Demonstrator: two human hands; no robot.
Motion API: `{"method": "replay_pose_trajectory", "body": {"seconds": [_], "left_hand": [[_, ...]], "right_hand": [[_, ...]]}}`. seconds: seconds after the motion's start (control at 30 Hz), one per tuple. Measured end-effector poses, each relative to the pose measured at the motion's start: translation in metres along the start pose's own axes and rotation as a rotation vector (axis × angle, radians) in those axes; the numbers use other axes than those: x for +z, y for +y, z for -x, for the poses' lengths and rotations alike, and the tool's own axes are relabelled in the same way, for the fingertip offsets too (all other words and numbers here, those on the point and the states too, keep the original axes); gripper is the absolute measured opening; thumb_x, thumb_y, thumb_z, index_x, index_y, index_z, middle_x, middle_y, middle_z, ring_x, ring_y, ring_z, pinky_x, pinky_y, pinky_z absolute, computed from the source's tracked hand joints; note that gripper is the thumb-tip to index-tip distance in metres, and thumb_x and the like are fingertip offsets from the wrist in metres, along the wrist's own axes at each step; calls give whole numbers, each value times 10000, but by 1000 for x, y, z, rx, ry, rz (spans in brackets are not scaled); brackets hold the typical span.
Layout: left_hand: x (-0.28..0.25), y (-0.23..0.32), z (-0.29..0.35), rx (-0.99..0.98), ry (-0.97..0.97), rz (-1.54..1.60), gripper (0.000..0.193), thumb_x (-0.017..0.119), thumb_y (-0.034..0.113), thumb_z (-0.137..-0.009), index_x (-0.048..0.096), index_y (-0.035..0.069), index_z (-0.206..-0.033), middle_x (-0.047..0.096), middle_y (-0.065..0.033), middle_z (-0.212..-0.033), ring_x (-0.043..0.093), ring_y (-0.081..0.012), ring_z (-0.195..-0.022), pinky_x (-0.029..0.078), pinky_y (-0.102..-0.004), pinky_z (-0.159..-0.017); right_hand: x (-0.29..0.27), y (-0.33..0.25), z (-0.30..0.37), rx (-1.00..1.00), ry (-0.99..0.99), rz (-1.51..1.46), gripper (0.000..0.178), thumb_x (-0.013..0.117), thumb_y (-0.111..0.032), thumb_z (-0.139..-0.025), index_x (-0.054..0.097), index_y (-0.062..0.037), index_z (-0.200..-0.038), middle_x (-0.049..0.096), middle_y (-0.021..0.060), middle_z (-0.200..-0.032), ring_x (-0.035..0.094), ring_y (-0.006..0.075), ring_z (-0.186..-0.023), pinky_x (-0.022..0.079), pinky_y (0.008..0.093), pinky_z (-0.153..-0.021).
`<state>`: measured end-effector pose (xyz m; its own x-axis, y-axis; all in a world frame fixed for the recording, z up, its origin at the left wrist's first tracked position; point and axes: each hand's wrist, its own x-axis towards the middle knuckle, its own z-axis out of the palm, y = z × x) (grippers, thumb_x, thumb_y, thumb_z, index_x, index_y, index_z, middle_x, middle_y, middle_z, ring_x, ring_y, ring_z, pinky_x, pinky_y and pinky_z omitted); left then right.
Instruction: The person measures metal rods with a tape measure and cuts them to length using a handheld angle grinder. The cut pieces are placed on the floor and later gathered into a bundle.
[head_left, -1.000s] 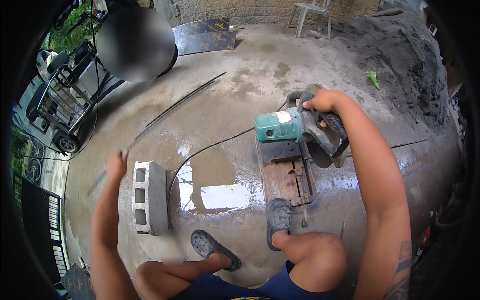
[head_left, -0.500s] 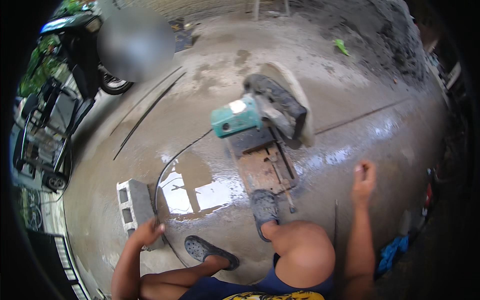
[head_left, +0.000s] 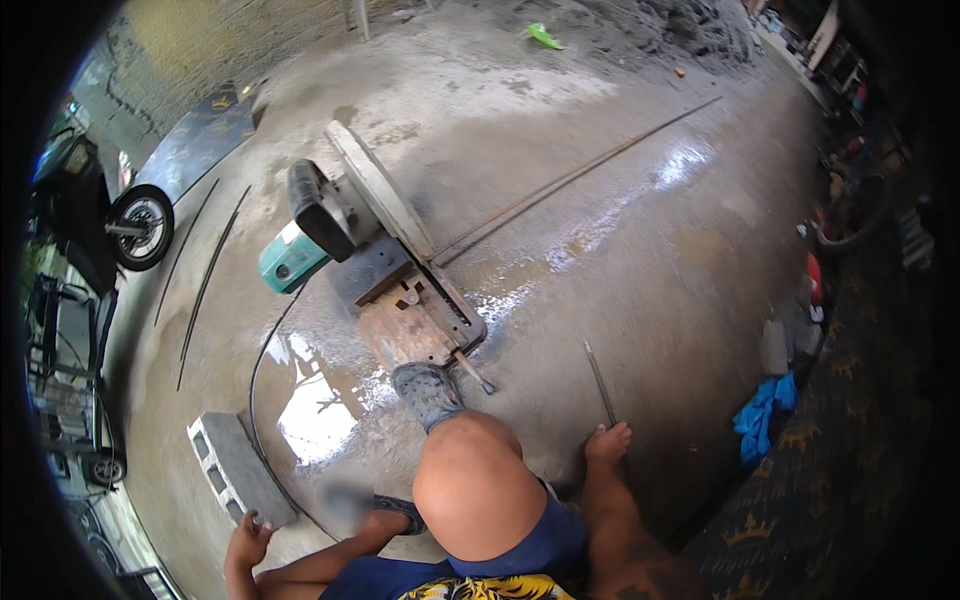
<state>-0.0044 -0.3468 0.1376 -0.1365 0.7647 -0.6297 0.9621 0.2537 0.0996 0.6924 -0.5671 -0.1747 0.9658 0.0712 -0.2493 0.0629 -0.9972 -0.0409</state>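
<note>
My right hand (head_left: 608, 441) is low beside my raised knee, its fingers curled around the near end of a short, thin steel rod (head_left: 598, 380) that slants along the wet floor. At the lower left, my left hand (head_left: 250, 545) hovers by the near end of a grey hollow concrete block (head_left: 243, 470). Its fingers are loosely bent and apart, with nothing visible between them. Ahead stands a chop saw with a teal motor (head_left: 292, 258), a black handle (head_left: 320, 210) and a rusty base (head_left: 405, 328). My foot in a dark clog (head_left: 428, 392) rests on the base's near end.
A long thin rod (head_left: 590, 172) stretches from the saw toward the far right. Two dark rods (head_left: 214, 285) lie at left, near a motorcycle wheel (head_left: 140, 228). A black cable (head_left: 254, 400) curves past the block. Blue plastic (head_left: 765, 415) lies at right. Water puddles (head_left: 318, 425) cover parts of the floor.
The view has turned right, so the saw appears farther left. My right hand has come down from the air onto the short steel rod. My left hand has stayed near the block.
</note>
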Motion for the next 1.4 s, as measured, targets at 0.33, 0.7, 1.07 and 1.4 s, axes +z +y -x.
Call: {"method": "replay_pose_trajectory", "body": {"seconds": [0.33, 0.7, 1.07, 1.4], "left_hand": [[-29, 37, -9, -3, 49, 11, 681, 652, 461, -983, 520, -32, -1433, 736, -272, -1115, 710, -410, -1079, 541, -460, -944], [1, -2, -27, -38, 51, 56, 582, 634, 337, -992, 539, -73, -1394, 754, -200, -912, 745, -305, -844, 568, -404, -799], [-8, -36, -13, 19, 174, 147, 567, 608, 237, -1024, 448, -94, -1455, 708, -188, -971, 718, -248, -783, 579, -365, -706], [8, 0, -47, 139, 155, 136, 614, 568, 248, -1056, 336, -35, -1549, 610, -100, -880, 602, -179, -675, 510, -342, -641]], "right_hand": [[-1, 0, -38, -381, 167, -306, 250, 521, -268, -1074, 623, -90, -1219, 657, 204, -1238, 625, 432, -1135, 508, 536, -925], [-23, -124, -59, -393, -271, -346, 342, 528, -309, -1034, 691, -32, -1152, 687, 250, -1179, 640, 474, -1107, 517, 522, -935], [-50, -335, -63, -325, -365, -478, 505, 453, -482, -1042, 721, -78, -1185, 696, 227, -1244, 638, 455, -1181, 510, 527, -986], [-50, -54, -51, -268, -218, -269, 459, 500, -497, -1035, 700, -88, -1095, 726, 219, -1036, 654, 484, -998, 522, 539, -887]]}}
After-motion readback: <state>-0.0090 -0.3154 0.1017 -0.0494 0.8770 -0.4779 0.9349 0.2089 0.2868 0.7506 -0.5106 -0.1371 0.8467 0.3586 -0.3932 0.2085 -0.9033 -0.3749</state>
